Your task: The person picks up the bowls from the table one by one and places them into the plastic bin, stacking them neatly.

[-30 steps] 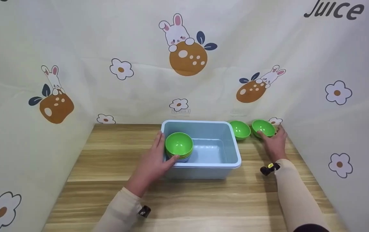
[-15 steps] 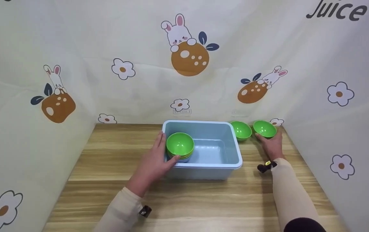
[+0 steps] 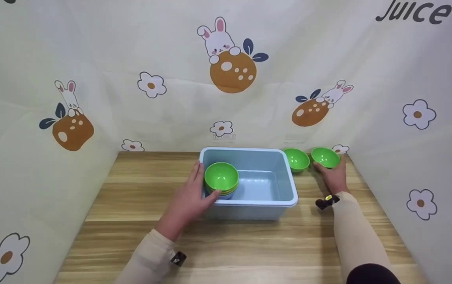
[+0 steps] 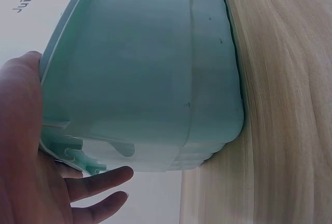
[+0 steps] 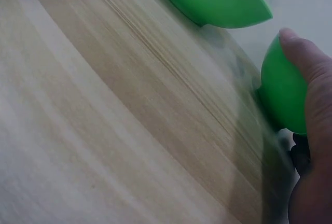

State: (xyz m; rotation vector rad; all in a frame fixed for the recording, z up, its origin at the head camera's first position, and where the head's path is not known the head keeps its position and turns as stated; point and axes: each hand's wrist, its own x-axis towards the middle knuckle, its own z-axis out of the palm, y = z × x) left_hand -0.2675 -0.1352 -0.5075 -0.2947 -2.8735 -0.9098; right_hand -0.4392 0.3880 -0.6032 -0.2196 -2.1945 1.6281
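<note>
My left hand (image 3: pixel 186 197) holds the left side of a light blue plastic bin (image 3: pixel 249 212), thumb over the front rim and fingers along the left rim. In the left wrist view two fingers (image 4: pixel 101 182) stick out beneath the bin's rim. Inside the bin, at its left end, stands a stack of bowls with a green bowl (image 3: pixel 221 175) on top. At the back right, my right hand (image 3: pixel 335 176) grips another green bowl (image 3: pixel 325 157), thumb at its near left side and fingers round its right. The right wrist view shows the thumb against that bowl's (image 5: pixel 282 86) rim.
A further green bowl (image 3: pixel 297 159) sits between the bin and the gripped bowl, partly hidden by the bin's right rim. Behind and beside the wood-grain table (image 3: pixel 150 173) hangs a patterned cloth (image 3: pixel 170 114), close behind the bowls.
My right hand has drawn slightly lower around the right bowl, its thumb moving from over the bowl's rim to the near outer side. The left hand and the bin stay in place.
</note>
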